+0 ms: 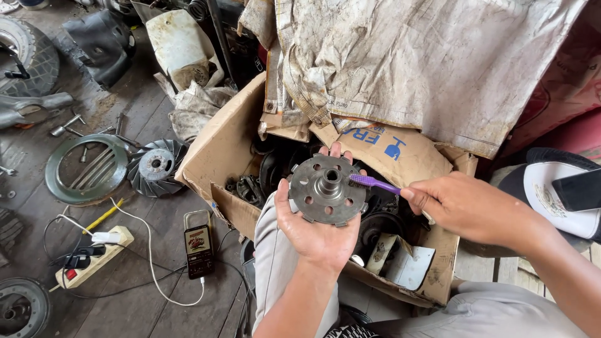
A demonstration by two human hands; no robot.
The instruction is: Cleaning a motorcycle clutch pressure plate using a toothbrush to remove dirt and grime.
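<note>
My left hand holds up a round grey metal disc with a raised centre hub, several holes and notched edges, palm under it and fingertips showing above its rim. My right hand grips a purple toothbrush by its handle. The brush head rests on the disc just right of the hub. Both hands are over an open cardboard box that holds dark metal engine parts.
A dirty cloth drapes over the box's far side. On the wooden floor at left lie a finned fan wheel, a grey ring cover, a power strip with cables, a phone and a tyre.
</note>
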